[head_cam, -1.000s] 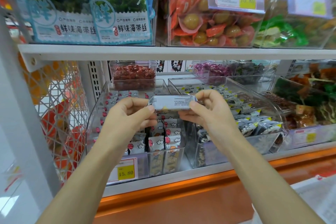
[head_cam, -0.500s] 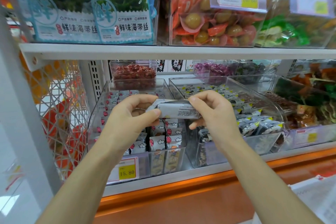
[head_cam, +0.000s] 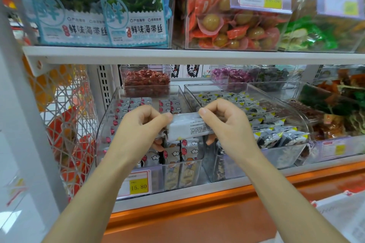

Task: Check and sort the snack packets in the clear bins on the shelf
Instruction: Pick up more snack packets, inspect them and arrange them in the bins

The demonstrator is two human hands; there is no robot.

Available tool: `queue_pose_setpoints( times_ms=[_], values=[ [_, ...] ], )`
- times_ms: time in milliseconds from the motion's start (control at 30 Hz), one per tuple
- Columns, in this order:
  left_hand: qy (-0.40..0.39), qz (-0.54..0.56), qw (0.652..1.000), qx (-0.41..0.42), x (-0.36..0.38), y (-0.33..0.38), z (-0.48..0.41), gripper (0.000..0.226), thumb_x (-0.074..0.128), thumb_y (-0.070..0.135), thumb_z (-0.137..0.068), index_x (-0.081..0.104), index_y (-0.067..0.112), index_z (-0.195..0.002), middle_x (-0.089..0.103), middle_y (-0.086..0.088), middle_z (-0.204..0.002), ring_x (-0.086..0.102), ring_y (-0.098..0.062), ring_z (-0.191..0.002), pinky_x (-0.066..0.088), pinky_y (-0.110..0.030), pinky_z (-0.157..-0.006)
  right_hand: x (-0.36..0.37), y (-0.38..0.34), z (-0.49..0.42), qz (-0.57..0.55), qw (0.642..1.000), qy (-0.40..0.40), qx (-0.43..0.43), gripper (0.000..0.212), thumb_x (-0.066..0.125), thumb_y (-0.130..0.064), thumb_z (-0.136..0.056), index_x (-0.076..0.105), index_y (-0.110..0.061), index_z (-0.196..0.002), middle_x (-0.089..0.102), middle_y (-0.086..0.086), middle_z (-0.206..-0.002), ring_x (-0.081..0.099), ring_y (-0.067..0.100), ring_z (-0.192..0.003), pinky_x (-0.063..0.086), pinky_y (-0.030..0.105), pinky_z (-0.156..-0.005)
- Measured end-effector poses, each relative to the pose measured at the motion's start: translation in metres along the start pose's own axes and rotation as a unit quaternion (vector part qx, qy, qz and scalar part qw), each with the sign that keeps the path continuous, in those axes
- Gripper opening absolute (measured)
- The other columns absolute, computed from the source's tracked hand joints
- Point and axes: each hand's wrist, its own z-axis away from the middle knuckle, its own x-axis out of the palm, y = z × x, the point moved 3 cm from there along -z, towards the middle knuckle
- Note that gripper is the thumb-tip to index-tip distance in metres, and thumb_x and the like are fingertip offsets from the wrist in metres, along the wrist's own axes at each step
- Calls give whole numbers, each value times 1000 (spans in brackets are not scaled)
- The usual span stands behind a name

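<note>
Both hands hold one small white snack packet (head_cam: pixel 187 127) with fine print on its back, in front of the lower shelf. My left hand (head_cam: pixel 142 124) pinches its left end and my right hand (head_cam: pixel 225 122) pinches its right end. The packet tilts, its printed side facing me. Behind it stands a clear bin (head_cam: pixel 110 116) of white packets with red balloon prints. To the right, a second clear bin (head_cam: pixel 292 104) holds black-and-white packets with yellow corners.
An upper shelf board (head_cam: pixel 197 56) carries bins of seaweed packs (head_cam: pixel 136 17) and orange egg packets (head_cam: pixel 233 23). A price tag (head_cam: pixel 138 183) reads 15.80. A small bin of red snacks (head_cam: pixel 147 81) sits at the back. A white lattice panel (head_cam: pixel 65 124) is at the left.
The packet has come lower and turned from level to tilted, its printed back facing me. Both hands dropped slightly and stayed on its ends.
</note>
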Motion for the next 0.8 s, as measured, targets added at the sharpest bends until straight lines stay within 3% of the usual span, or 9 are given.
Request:
queue_pose_setpoints(
  times_ms=[67,200,300,433,600,733,800],
  values=[
    [9,-3,1000,3,-3,0,-1,31,65,28,-84,56,2,-69,50,10,-48,57,-14,-43,55,-28,-48,0,1,0,-10,1000,-4,5,19,58,-18,-91,58,-17,-73,60,4,-72,59,11,-60,47,21,-42],
    [23,6,1000,14,-2,1,0,30,64,29,-85,61,2,-75,52,10,-49,57,-9,-42,52,-21,-46,0,3,-1,-36,999,5,27,19,59,-18,-91,59,-13,-73,61,4,-72,65,21,-65,54,29,-47],
    [-6,39,999,-3,0,2,1,23,64,34,-81,65,11,-81,67,-2,-67,63,-12,-51,52,-18,-50,-2,5,-2,-15,999,24,38,18,61,-21,-90,59,-13,-73,61,3,-79,66,24,-76,58,37,-57],
    [-38,57,998,0,-1,3,2,13,67,24,-81,66,15,-89,71,-2,-79,67,-13,-61,50,-14,-55,-8,5,-4,-88,992,-4,94,26,59,-19,-91,55,-4,-70,66,17,-83,70,25,-68,56,29,-50],
    [-34,46,998,18,3,2,2,9,64,17,-85,66,14,-93,71,-1,-84,70,-14,-73,55,-18,-63,-13,6,-5,-127,981,-27,142,30,60,-18,-90,56,-9,-61,70,8,-71,71,26,-64,54,27,-46],
    [-45,-4,999,29,7,-2,1,15,65,20,-85,66,20,-101,73,5,-88,70,-9,-76,57,-26,-72,-11,12,-3,-126,980,-3,153,28,56,-21,-93,59,0,-74,73,12,-78,71,31,-63,55,28,-44],
    [-32,-18,999,37,6,-5,0,10,62,21,-87,69,24,-93,73,10,-81,69,-7,-71,54,-17,-64,-9,13,-3,-140,979,3,146,32,54,-23,-94,61,5,-82,73,13,-79,71,30,-65,56,28,-47]
  ],
)
